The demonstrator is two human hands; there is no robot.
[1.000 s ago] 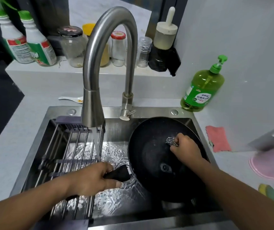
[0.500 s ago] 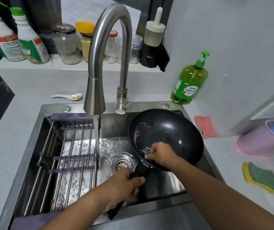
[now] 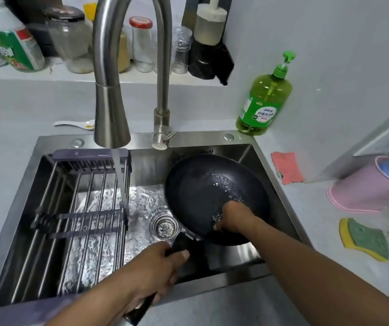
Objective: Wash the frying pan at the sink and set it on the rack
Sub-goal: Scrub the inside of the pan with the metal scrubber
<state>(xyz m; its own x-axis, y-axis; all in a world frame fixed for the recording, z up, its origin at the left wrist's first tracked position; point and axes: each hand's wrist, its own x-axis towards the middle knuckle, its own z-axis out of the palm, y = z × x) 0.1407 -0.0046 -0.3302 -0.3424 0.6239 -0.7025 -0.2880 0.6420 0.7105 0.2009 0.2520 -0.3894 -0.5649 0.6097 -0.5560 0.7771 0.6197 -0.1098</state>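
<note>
A black frying pan sits tilted in the right half of the steel sink, wet inside. My left hand grips its black handle at the sink's near edge. My right hand holds a steel-wool scrubber against the pan's near inner wall. The metal rack spans the sink's left half. Water runs from the tall faucet down beside the rack.
A green dish-soap bottle stands at the sink's back right corner. A pink cloth, a pink basin and a green-yellow sponge lie on the right counter. Jars and bottles line the back shelf. A white spoon lies behind the sink.
My right hand moved the scrubber from the pan's upper middle to its near inner wall. The pan tilted up and my left hand slid back along the handle toward me.
</note>
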